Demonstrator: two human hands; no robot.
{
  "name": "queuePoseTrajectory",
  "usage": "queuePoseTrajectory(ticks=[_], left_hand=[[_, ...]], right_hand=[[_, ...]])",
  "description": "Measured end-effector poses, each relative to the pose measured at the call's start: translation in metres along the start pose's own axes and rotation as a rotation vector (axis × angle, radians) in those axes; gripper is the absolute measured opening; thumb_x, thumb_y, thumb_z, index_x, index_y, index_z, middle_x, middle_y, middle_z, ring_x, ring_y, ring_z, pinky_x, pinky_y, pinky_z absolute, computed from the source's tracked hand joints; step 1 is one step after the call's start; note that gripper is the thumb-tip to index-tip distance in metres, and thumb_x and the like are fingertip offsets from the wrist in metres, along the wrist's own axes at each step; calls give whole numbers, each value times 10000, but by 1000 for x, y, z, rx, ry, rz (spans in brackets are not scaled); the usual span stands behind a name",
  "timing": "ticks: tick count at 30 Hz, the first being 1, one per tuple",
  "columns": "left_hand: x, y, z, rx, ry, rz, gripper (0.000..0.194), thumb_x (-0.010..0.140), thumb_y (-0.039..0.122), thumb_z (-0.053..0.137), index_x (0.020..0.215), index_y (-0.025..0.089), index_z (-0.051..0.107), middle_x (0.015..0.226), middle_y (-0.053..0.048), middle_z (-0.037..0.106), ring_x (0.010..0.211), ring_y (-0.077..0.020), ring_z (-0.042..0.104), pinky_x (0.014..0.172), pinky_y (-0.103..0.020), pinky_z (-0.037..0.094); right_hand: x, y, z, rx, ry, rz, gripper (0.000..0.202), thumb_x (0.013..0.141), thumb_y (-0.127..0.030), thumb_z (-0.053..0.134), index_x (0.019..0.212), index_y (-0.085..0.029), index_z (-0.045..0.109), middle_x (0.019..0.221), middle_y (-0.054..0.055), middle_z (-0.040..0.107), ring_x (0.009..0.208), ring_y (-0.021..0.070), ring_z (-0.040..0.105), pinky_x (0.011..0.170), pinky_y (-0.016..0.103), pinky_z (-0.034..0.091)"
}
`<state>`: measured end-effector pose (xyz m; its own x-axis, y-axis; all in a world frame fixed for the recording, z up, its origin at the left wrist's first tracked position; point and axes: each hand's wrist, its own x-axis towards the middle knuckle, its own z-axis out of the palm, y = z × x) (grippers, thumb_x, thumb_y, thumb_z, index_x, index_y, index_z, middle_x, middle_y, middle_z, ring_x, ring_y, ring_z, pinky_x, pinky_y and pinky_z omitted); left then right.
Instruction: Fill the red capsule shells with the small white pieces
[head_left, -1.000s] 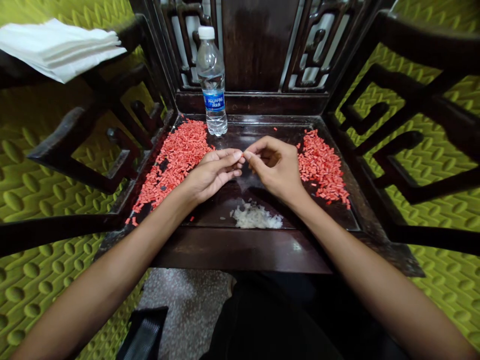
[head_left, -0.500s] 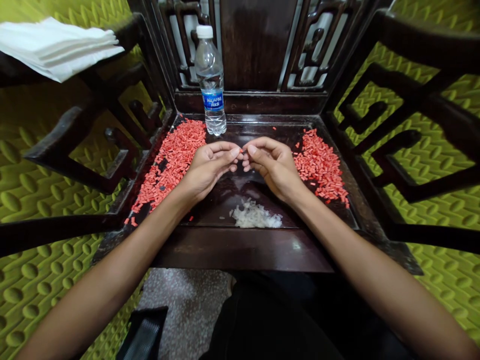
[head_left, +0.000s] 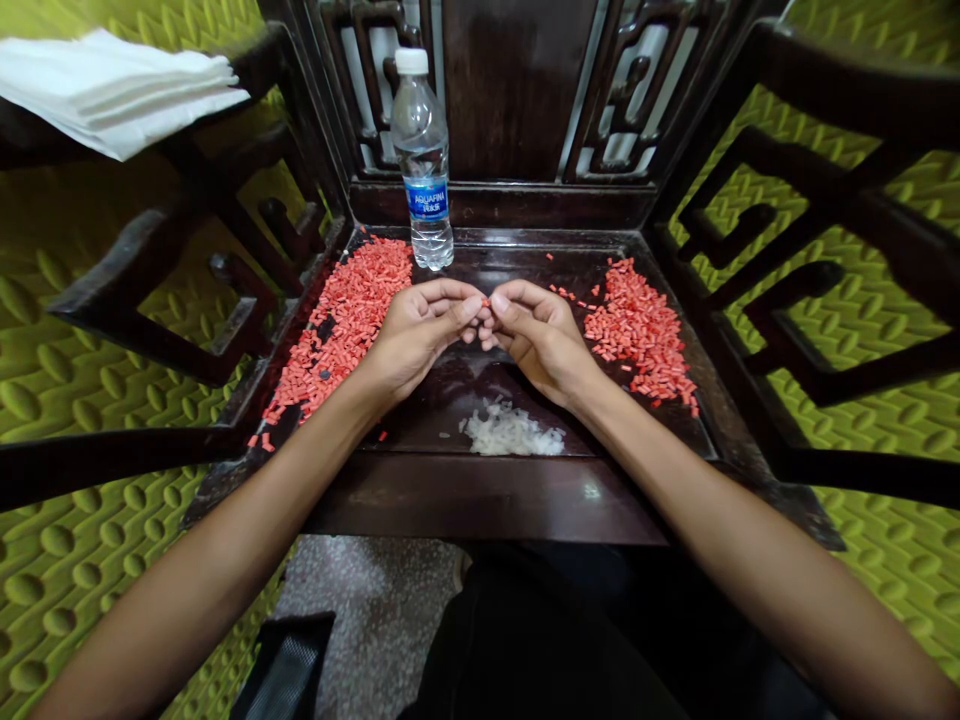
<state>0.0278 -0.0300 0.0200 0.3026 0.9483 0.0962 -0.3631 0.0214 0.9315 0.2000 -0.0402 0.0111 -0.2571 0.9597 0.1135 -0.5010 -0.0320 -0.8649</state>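
Observation:
A small red plastic piece [head_left: 486, 302] sits between the fingertips of my two hands, above the middle of the dark wooden seat. My left hand [head_left: 421, 335] is closed, pinching it between thumb and forefinger. My right hand [head_left: 546, 342] is closed in a pinch too, its fingertips meeting the other end of that piece; whatever lies between them is mostly hidden. A large pile of red plastic pieces [head_left: 360, 300] spreads beyond my left hand. Another pile of red pieces [head_left: 641, 325] is to the right of my right hand. Small clear pieces [head_left: 511, 430] are heaped near the front edge.
An upright water bottle [head_left: 427, 170] stands behind my hands by the left pile. Carved dark armrests [head_left: 247, 300] rise on both sides of the wooden seat [head_left: 480, 495]. White paper napkins [head_left: 124, 95] lie on the left armrest.
My right hand has moved slightly left, and its fingertips have come up against the red piece in my left hand. My left hand has hardly moved.

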Motion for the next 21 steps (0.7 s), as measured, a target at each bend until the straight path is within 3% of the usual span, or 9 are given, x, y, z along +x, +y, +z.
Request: queuePoseTrajectory(ticks=[15,21], left_hand=[[-2,-3,2,64,35,22,447,644,438,1050,867,148,793,792,-39,774,724,-131,705,711,-256,540],[0,-6,-1,114,67,41,370,705,434,1010,861,161,816,809,-43,780,715,-126,677,701,-256,517]], right_hand=[[2,3,-5,-180,1,-32,542,666,-614,996,863,-225,674,721,-41,696,671,134,684,696,288,613],[4,2,-4,-358,38,-168,556,702,-730,926,828,-256,664,737,-25,683,684,167,667,642,318,598]])
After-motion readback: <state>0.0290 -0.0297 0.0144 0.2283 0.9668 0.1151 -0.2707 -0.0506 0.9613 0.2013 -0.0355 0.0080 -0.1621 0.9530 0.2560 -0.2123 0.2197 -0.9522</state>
